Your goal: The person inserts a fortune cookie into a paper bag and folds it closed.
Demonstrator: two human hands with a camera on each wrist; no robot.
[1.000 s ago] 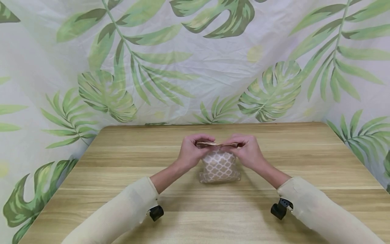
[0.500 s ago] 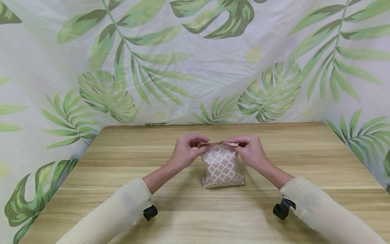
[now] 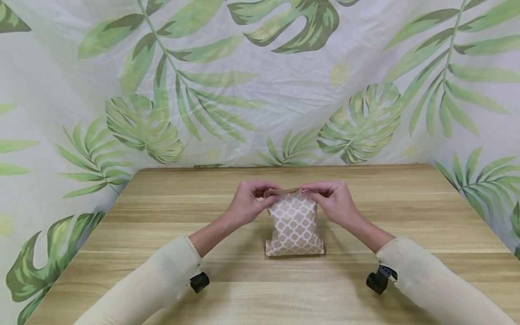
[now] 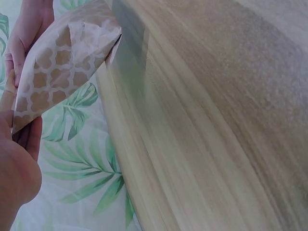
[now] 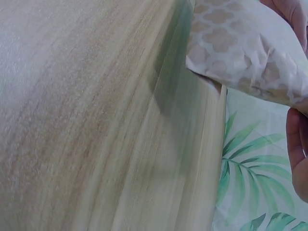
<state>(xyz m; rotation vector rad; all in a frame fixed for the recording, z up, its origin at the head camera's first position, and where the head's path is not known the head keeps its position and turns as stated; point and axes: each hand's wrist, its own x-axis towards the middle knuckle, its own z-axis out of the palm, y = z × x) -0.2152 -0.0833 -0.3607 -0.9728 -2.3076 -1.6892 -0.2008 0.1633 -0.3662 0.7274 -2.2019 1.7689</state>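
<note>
A brown paper bag (image 3: 294, 223) with a white lattice pattern stands upright near the middle of the table, its body bulging. Its top edge is folded over into a narrow band. At the left end of that fold, my left hand (image 3: 251, 201) pinches the paper between thumb and fingers. My right hand (image 3: 334, 201) pinches the right end the same way. In the left wrist view the patterned bag (image 4: 62, 62) spans between both hands. The right wrist view shows the bag's creased side (image 5: 245, 48) above the right fingers. What the bag contains is hidden.
The wood-grain table (image 3: 260, 298) reaches back to a cloth backdrop (image 3: 292, 99) printed with green leaves. Small black cameras hang below both cuffs, the left camera (image 3: 199, 282) and the right camera (image 3: 378, 280).
The bag's base has come nearer to me and more of its patterned front shows. My left hand has shifted slightly left, and both hands still pinch the folded top.
</note>
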